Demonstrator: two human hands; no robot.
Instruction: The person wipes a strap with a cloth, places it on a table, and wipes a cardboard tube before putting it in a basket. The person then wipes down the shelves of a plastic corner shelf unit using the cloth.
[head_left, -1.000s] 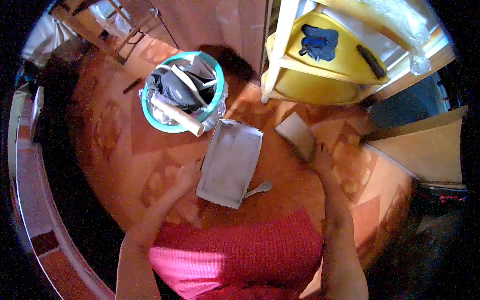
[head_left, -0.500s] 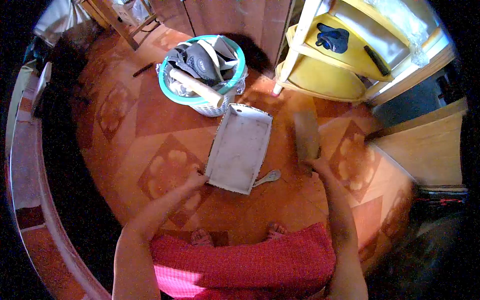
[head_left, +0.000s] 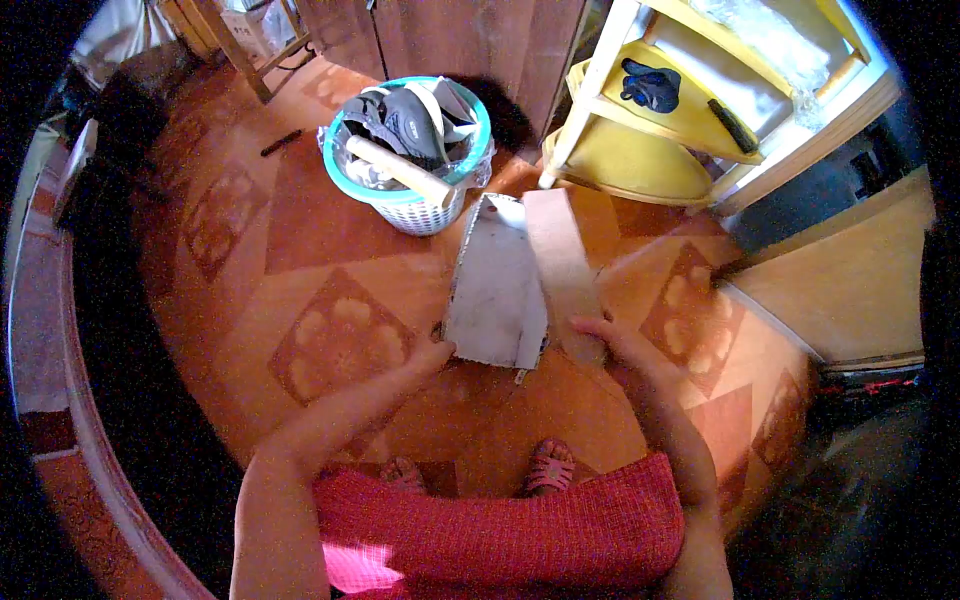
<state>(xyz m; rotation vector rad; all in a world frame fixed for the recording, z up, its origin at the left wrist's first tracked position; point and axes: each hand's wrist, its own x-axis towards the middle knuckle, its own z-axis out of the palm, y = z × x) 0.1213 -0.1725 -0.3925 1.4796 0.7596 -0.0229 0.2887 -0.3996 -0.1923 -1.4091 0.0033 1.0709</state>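
My left hand is closed on the near left corner of a shallow white tray, fingers at its rim. The tray is in front of me, above the patterned floor; I cannot tell whether it touches the floor. My right hand grips the near end of a flat, light brown board, which slants away from me along the tray's right side and covers part of that edge in my view. Just past the tray's far left corner stands a white basket with a turquoise rim, holding dark and pale shoes, with a pale tube lying across them. Ahead to the right is a yellow corner shelf with a dark crumpled cloth and a narrow dark object on one tier. My feet, in strapped sandals, are on the floor beyond my red garment.
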